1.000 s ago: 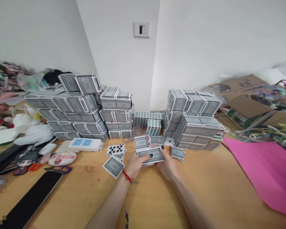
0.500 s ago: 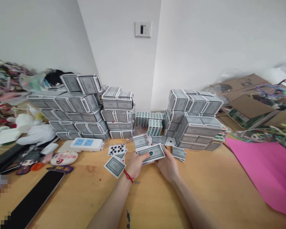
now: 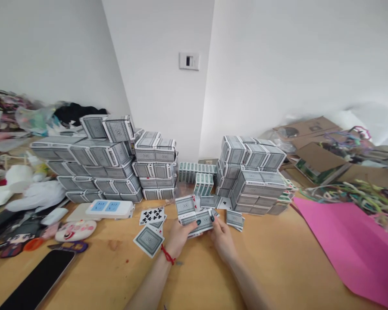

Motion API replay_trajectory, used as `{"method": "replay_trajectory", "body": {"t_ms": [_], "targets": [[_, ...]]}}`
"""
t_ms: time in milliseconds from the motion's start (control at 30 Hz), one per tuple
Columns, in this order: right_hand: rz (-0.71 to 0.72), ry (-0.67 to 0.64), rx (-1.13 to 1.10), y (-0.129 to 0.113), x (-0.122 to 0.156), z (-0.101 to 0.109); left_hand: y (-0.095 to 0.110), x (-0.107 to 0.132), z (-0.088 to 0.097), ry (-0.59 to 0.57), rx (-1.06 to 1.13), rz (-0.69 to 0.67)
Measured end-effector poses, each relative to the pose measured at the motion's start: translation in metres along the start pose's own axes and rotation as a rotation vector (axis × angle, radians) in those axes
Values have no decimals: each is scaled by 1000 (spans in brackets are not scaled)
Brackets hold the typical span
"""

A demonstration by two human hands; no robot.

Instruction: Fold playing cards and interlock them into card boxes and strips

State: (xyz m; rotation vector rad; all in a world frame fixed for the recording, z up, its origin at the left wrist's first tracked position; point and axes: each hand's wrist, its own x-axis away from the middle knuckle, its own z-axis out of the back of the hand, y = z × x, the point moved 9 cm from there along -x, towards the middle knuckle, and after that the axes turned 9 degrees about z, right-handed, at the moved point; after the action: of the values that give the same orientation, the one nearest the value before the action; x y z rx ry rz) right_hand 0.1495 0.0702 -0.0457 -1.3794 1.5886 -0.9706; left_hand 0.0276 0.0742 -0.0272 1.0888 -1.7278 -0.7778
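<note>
Together, left hand (image 3: 178,234) and right hand (image 3: 222,232), fingers apparently pinching card deck (image 3: 198,220), above wooden table (image 3: 278,254)

The deck of playing cards (image 3: 198,219) is a thin stack with grey-green patterned backs and white borders, its top card face down. It lies nearly flat, slightly tilted, gripped between the left hand (image 3: 178,234) and the right hand (image 3: 222,234).

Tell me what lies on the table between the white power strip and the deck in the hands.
Head view: a face-up clubs card and a face-down card lie loose between the power strip and the deck.
</note>
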Motion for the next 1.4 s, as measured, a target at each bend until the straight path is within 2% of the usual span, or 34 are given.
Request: {"method": "replay_trajectory", "body": {"t_ms": [133,233,400,500,567,667,767,867,933,1000,1133,1233,1300,1400], "targets": [[29,-22,-121,-15,1,-8,-1,-1,-3,-24,-15,26],[-2,-20,-181,-17,2,-12,2,0,-5,-39,-28,18],[7,-2,-75,-14,2,-8,1,3,-11,-77,-80,40],[42,27,-5,-19,0,-2,7,6,-12,-105,-122,1],[46,65,52,-22,0,6,9,11,-13,-171,-128,11],[-6,87,67,-22,0,13,6,20,-14,-360,-108,141],[-24,79,84,-23,2,14,14,31,-12,-512,-18,179],[14,-28,211,-25,3,2,21,32,-5,-511,34,181],[53,-92,322,-25,4,-6,18,32,-5,-498,-44,211],[96,-95,415,-25,3,-9,13,32,-8,-507,-159,243],[143,3,476,-27,3,-4,10,38,-18,-597,-267,243],[190,146,449,-35,6,9,9,37,-19,-632,-252,244],[228,272,443,-42,8,22,7,34,-17,-627,-205,257],[276,429,488,-50,10,37,9,26,-11,-552,-118,214]]}}
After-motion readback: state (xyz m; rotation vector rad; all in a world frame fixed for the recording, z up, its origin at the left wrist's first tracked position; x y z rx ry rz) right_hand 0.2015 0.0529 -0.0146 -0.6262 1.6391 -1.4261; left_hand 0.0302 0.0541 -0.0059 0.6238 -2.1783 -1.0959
